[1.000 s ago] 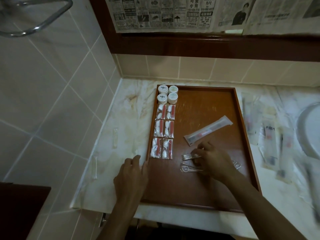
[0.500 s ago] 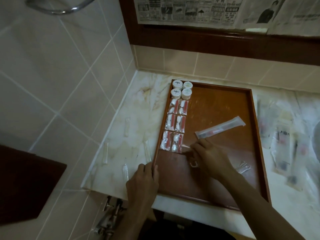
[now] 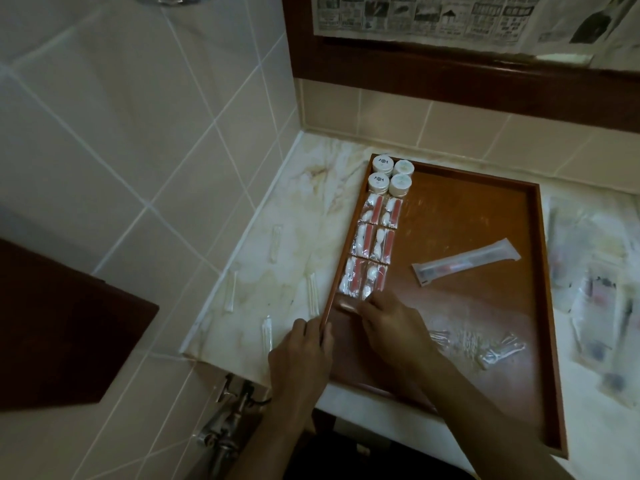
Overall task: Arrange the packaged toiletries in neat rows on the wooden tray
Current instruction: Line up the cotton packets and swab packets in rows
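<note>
The wooden tray (image 3: 467, 220) lies on a marble counter. Along its left rim stand several white round jars (image 3: 391, 174), then a double column of red-and-white packets (image 3: 372, 244). A long clear toothbrush packet (image 3: 467, 260) lies slanted mid-tray. More small clear packets (image 3: 498, 351) lie loose near the front right. My right hand (image 3: 391, 327) holds a small clear packet (image 3: 346, 305) just below the red-and-white column; its fingers hide most of the packet. My left hand (image 3: 304, 351) grips the tray's left rim.
Thin white sachets (image 3: 313, 296) lie scattered on the counter (image 3: 294, 216) left of the tray. Several blurred packets (image 3: 595, 292) lie on the counter to its right. Tiled walls close the corner. A metal valve (image 3: 225, 420) sits below the counter edge.
My right hand has slid left across the tray with a small clear packet, from the middle to the foot of the red-and-white column. My left hand has closed onto the tray's rim. The view shifted left.
</note>
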